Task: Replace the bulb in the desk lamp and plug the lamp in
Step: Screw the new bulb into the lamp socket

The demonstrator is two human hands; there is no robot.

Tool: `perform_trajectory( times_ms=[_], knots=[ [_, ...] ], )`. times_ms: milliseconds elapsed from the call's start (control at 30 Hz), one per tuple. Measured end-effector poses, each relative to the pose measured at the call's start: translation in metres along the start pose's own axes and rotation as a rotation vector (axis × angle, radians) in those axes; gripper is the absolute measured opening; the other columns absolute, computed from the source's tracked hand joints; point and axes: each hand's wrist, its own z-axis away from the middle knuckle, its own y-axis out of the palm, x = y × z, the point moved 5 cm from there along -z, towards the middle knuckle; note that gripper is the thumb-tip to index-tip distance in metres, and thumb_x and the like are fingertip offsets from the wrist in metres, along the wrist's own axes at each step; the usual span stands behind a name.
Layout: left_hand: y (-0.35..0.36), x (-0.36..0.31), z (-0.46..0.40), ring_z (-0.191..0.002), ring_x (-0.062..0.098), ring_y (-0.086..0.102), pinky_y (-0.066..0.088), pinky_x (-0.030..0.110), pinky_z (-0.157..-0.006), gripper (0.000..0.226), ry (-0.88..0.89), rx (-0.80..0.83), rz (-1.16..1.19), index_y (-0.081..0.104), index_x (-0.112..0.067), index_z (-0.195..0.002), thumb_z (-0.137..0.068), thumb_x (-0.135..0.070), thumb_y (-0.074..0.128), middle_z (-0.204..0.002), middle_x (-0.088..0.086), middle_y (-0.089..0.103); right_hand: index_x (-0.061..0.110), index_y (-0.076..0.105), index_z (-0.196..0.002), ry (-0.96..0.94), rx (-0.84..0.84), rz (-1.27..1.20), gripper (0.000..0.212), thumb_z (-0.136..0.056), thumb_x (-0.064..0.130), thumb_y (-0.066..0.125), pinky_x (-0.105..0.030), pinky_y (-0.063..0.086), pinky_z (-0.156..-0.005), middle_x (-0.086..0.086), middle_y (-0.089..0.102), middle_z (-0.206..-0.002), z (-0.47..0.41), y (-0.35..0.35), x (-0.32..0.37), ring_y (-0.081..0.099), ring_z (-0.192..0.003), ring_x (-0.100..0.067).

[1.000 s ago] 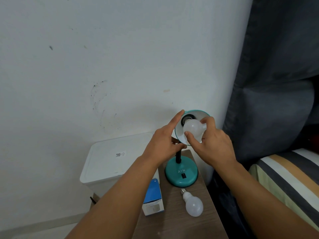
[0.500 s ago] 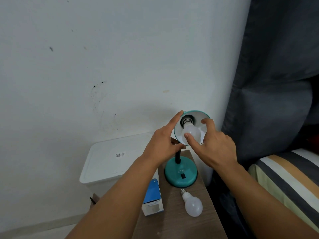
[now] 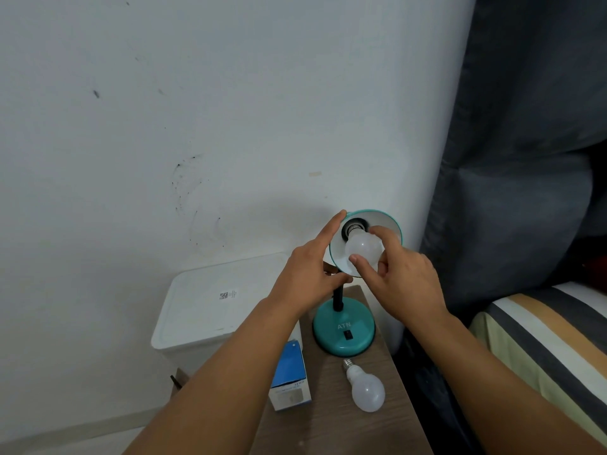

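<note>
A teal desk lamp stands on a narrow wooden table (image 3: 335, 418), its round base (image 3: 343, 333) marked ATN and its shade (image 3: 387, 221) tilted toward me. My left hand (image 3: 308, 270) grips the shade's left rim. My right hand (image 3: 400, 280) pinches a white bulb (image 3: 363, 249) whose metal thread sits at the black socket inside the shade. A second white bulb (image 3: 366, 387) lies loose on the table in front of the base. No plug or cord shows.
A blue and white bulb box (image 3: 290, 380) rests on the table's left edge under my left forearm. A white lidded bin (image 3: 210, 310) stands left against the wall. A grey curtain (image 3: 525, 142) and a striped bed (image 3: 551, 336) fill the right.
My right hand has shifted its fingers around the bulb at the socket, and the bulb's angle changed slightly. My left hand stays on the shade.
</note>
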Motion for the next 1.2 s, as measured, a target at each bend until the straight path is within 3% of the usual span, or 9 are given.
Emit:
perform_trajectory(
  times_ms=[100, 200, 367, 433, 533, 633, 900, 1067, 1200],
  knots=[
    [0.0, 0.0, 0.0, -0.074, 0.009, 0.073, 0.059, 0.031, -0.087, 0.103, 0.0, -0.004, -0.005, 0.017, -0.059, -0.152, -0.083, -0.021, 0.083, -0.128, -0.01, 0.066, 0.029, 0.046, -0.133, -0.039, -0.006, -0.018, 0.058, -0.083, 0.051, 0.067, -0.039, 0.054, -0.073, 0.017, 0.045, -0.078, 0.001, -0.003, 0.003, 0.048, -0.065, -0.004],
    [0.0, -0.001, 0.0, -0.075, 0.007, 0.073, 0.058, 0.027, -0.087, 0.104, 0.009, -0.004, -0.007, 0.017, -0.058, -0.153, -0.082, -0.022, 0.084, -0.128, -0.012, 0.065, 0.027, 0.046, -0.132, -0.058, 0.008, 0.01, 0.056, -0.083, 0.041, 0.07, -0.043, 0.055, -0.074, 0.016, 0.045, -0.078, 0.002, -0.002, 0.002, 0.047, -0.064, -0.005],
    [0.001, -0.001, 0.0, -0.074, 0.005, 0.072, 0.056, 0.021, -0.084, 0.105, -0.005, 0.004, 0.001, 0.017, -0.059, -0.152, -0.083, -0.017, 0.083, -0.121, -0.013, 0.066, 0.02, 0.038, -0.122, 0.043, -0.027, 0.025, 0.059, -0.085, 0.062, 0.058, -0.045, 0.053, -0.078, 0.005, 0.062, -0.073, -0.003, -0.002, -0.002, 0.066, -0.069, -0.023],
    [0.001, 0.0, 0.0, -0.073, 0.006, 0.072, 0.056, 0.019, -0.082, 0.105, -0.003, 0.006, 0.008, 0.018, -0.058, -0.153, -0.082, -0.015, 0.083, -0.119, -0.013, 0.067, 0.024, 0.033, -0.127, 0.01, -0.062, -0.003, 0.059, -0.086, 0.057, 0.06, -0.045, 0.054, -0.077, 0.004, 0.064, -0.079, -0.004, -0.003, 0.0, 0.067, -0.069, -0.024],
    [0.0, 0.0, 0.0, -0.073, 0.006, 0.072, 0.057, 0.022, -0.084, 0.104, 0.002, 0.005, 0.016, 0.018, -0.058, -0.153, -0.083, -0.015, 0.082, -0.121, -0.013, 0.067, 0.026, 0.038, -0.126, -0.042, -0.091, 0.087, 0.053, -0.088, 0.06, 0.054, -0.044, 0.052, -0.078, 0.005, 0.063, -0.067, -0.003, -0.002, 0.002, 0.065, -0.063, -0.022],
    [0.0, 0.0, 0.0, -0.073, 0.005, 0.072, 0.057, 0.024, -0.086, 0.104, 0.002, 0.006, 0.011, 0.018, -0.059, -0.152, -0.083, -0.016, 0.082, -0.123, -0.013, 0.067, 0.021, 0.042, -0.118, 0.04, -0.083, 0.135, 0.061, -0.085, 0.072, 0.048, -0.041, 0.048, -0.08, 0.002, 0.065, -0.065, -0.006, 0.0, -0.004, 0.066, -0.068, -0.025],
    [0.001, 0.0, 0.0, -0.075, 0.007, 0.073, 0.058, 0.029, -0.089, 0.104, 0.004, 0.01, -0.003, 0.017, -0.058, -0.153, -0.083, -0.017, 0.082, -0.129, -0.011, 0.064, 0.025, 0.042, -0.117, 0.108, -0.065, 0.1, 0.062, -0.083, 0.077, 0.042, -0.042, 0.053, -0.075, 0.0, 0.067, -0.07, -0.009, 0.001, -0.008, 0.067, -0.074, -0.027],
    [0.0, 0.0, 0.0, -0.072, 0.008, 0.073, 0.058, 0.03, -0.087, 0.103, 0.0, 0.01, 0.013, 0.018, -0.057, -0.153, -0.083, -0.018, 0.082, -0.122, -0.012, 0.065, 0.032, 0.039, -0.127, 0.069, -0.071, -0.053, 0.051, -0.088, 0.063, 0.053, -0.037, 0.055, -0.062, 0.006, 0.059, -0.06, -0.007, -0.001, -0.004, 0.062, -0.061, -0.017],
    [-0.001, 0.0, 0.0, -0.07, 0.006, 0.073, 0.057, 0.025, -0.086, 0.102, 0.001, 0.007, 0.031, 0.019, -0.056, -0.154, -0.084, -0.017, 0.081, -0.119, -0.019, 0.062, 0.032, 0.042, -0.128, 0.032, -0.021, -0.074, 0.057, -0.08, 0.05, 0.067, -0.033, 0.053, -0.061, 0.01, 0.051, -0.062, -0.004, 0.0, -0.003, 0.054, -0.059, -0.009]
  ],
)
